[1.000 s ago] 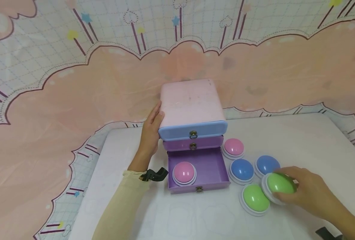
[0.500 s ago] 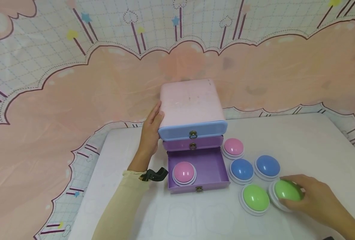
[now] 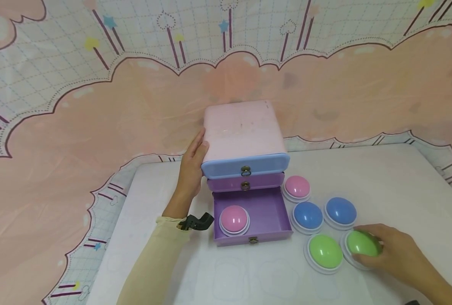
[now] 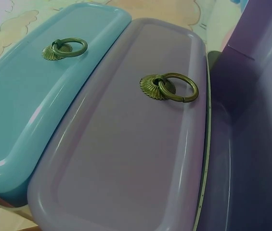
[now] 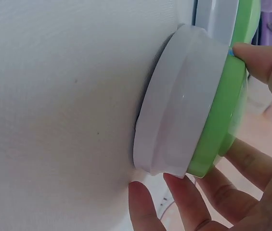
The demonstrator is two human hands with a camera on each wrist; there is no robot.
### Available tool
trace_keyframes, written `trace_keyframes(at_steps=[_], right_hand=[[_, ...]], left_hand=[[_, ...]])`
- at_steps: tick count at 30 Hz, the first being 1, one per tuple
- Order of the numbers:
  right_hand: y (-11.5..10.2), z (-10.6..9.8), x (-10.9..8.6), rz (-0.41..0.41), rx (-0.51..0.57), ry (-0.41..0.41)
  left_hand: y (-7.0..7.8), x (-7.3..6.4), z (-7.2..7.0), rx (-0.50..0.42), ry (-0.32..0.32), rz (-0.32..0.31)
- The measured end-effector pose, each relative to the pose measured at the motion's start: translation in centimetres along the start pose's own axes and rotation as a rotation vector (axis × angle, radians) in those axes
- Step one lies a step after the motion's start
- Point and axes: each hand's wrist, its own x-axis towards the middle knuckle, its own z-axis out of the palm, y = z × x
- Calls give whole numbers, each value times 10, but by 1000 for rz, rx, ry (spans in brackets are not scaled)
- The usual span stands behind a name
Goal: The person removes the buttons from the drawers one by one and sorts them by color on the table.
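Observation:
My right hand (image 3: 392, 252) grips a green dome button (image 3: 361, 244) by its sides, thumb and fingers across from each other. In the right wrist view its white base (image 5: 179, 101) is close over the white tabletop. A second green dome button (image 3: 326, 251) stands just left of it. My left hand (image 3: 189, 169) rests with extended fingers along the left side of a small drawer cabinet (image 3: 243, 131). The cabinet has a pink top and a blue upper drawer (image 3: 226, 168). Its purple bottom drawer (image 3: 266, 216) is pulled out with a pink dome button (image 3: 234, 219) inside, at the left.
Two blue dome buttons (image 3: 308, 215) and another pink one (image 3: 297, 187) stand right of the cabinet. The purple middle drawer (image 4: 121, 130) with its brass ring pull (image 4: 176, 88) is closed. Behind the tabletop (image 3: 394, 182) hangs a patterned cloth (image 3: 134, 101).
My right hand has moved the green dome button rightward and down, away from the other green one, then slightly back left. My left hand has stayed on the cabinet.

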Motion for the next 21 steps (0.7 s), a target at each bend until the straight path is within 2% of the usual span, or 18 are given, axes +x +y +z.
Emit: trace_keyframes(at_steps=[12,17,21], right_hand=[[0,-2,0,15,-26,-9],[-5,-9,3,37,-46,-13],[-15,-17,6,9,-45,14]], left_hand=[[1,-1,-1,-7,2,0],[2,-1,0,-13,1,4],[2,0,0,-14,2,3]])
